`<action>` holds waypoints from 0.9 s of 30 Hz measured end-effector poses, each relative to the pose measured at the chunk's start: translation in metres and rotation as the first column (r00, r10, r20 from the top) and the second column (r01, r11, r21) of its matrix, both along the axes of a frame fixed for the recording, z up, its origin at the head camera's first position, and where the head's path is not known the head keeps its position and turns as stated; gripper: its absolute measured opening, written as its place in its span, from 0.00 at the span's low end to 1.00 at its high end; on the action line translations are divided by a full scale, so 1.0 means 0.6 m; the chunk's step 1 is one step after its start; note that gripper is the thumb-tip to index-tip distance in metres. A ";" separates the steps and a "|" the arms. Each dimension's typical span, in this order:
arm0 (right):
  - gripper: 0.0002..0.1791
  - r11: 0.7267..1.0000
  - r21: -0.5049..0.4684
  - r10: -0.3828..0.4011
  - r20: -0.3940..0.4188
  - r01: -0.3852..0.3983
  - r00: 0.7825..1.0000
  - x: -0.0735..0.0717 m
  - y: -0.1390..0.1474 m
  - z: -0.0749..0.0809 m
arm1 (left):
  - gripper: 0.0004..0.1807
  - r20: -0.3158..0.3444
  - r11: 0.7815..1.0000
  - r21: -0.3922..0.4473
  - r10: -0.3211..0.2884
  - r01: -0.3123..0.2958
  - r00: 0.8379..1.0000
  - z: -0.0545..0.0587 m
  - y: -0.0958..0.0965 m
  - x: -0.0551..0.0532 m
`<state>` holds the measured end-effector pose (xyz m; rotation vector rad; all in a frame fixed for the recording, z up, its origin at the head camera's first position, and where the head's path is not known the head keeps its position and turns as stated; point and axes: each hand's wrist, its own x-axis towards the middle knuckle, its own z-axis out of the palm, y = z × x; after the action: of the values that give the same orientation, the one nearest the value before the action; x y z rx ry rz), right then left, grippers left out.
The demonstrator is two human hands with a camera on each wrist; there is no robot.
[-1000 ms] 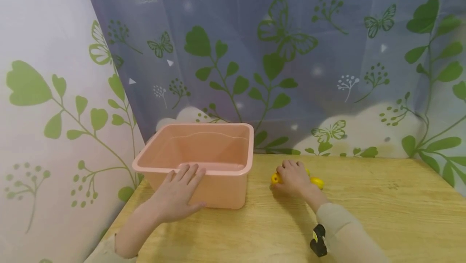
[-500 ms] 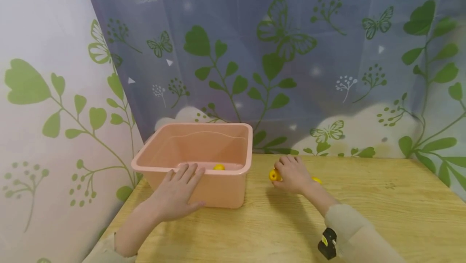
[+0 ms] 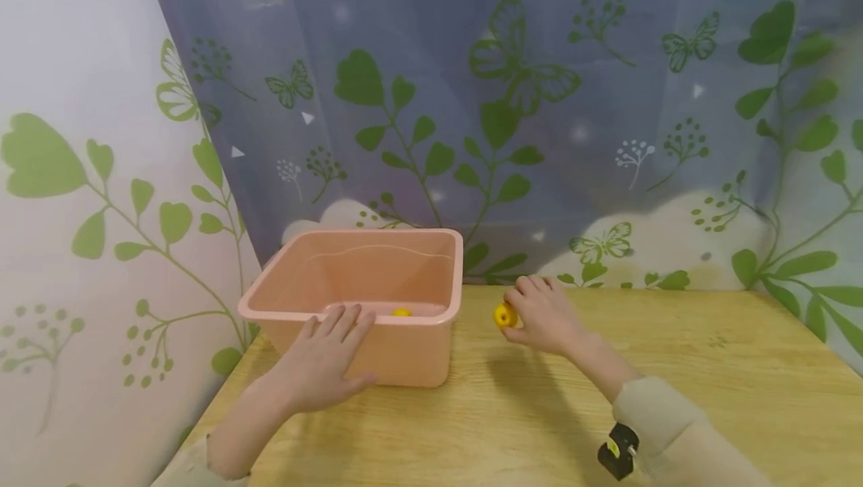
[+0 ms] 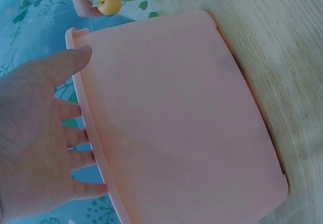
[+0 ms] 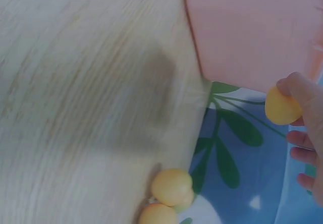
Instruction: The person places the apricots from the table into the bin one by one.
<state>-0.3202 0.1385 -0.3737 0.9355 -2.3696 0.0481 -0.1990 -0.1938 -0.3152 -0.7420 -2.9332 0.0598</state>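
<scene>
My right hand [image 3: 549,318] pinches a small round yellow fruit [image 3: 505,315] with a dark dimple, raised above the table to the right of the pink plastic bin [image 3: 414,352]. In the right wrist view, the thumb and fingertips press on this fruit [image 5: 281,106]. Several more yellow fruits [image 5: 171,186] lie together on the table there; the hand hides them in the head view. My left hand [image 3: 323,367] rests on the bin's front rim, fingers fairly straight over the edge, thumb against the outside. One yellow fruit [image 3: 401,312] shows inside the bin, partly hidden by the rim.
The wooden table [image 3: 674,382] runs up to a blue hanging cloth [image 3: 418,127] with green leaves and butterflies. A pale leaf-patterned cloth [image 3: 67,270] stands at the left, close to the bin.
My right hand has lifted a yellow fruit off the table and shifted slightly left. A yellow fruit has come into sight inside the bin. The left hand stays on the rim.
</scene>
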 end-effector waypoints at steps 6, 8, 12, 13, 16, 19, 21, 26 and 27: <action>0.21 1.000 0.002 0.003 0.029 -0.003 1.000 0.008 -0.003 0.027 | 0.44 -0.010 1.000 -0.001 -0.001 0.001 1.000 -0.002 -0.001 -0.001; 0.21 1.000 0.003 0.011 0.031 -0.011 0.999 0.011 -0.004 0.035 | 0.44 -0.010 1.000 -0.004 0.000 0.000 1.000 -0.002 -0.001 -0.001; 0.21 1.000 -0.001 0.027 0.027 -0.027 0.999 0.015 -0.007 0.053 | 0.44 -0.014 1.000 -0.005 -0.002 0.002 1.000 -0.003 -0.001 -0.001; 0.21 1.000 -0.003 0.030 0.028 -0.029 0.999 0.015 -0.008 0.057 | 0.44 -0.016 1.000 -0.004 -0.003 0.003 1.000 -0.003 -0.001 -0.001; 0.20 1.000 -0.001 0.027 0.031 -0.027 0.999 0.015 -0.012 0.069 | 0.44 -0.020 1.000 -0.004 -0.003 0.003 1.000 -0.003 -0.001 -0.001; 0.20 1.000 0.010 0.013 0.031 -0.013 0.999 0.013 -0.016 0.080 | 0.44 -0.016 1.000 0.000 -0.001 0.001 1.000 -0.004 0.000 -0.001; 0.20 1.000 0.012 0.001 0.040 -0.002 0.999 0.011 -0.019 0.088 | 0.44 -0.008 1.000 0.008 0.000 0.000 1.000 -0.005 0.000 -0.001; 0.21 1.000 0.000 -0.002 0.075 0.002 0.997 0.010 -0.030 0.105 | 0.44 -0.003 1.000 0.014 0.001 -0.001 1.000 -0.006 0.000 0.000; 0.21 1.000 -0.002 0.000 0.079 0.000 0.997 0.010 -0.033 0.108 | 0.44 -0.005 1.000 0.013 0.000 0.000 1.000 -0.006 0.000 0.000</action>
<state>-0.3141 0.1189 -0.3089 0.9490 -2.4420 0.0890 -0.1990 -0.1938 -0.3186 -0.7395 -2.9262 0.0429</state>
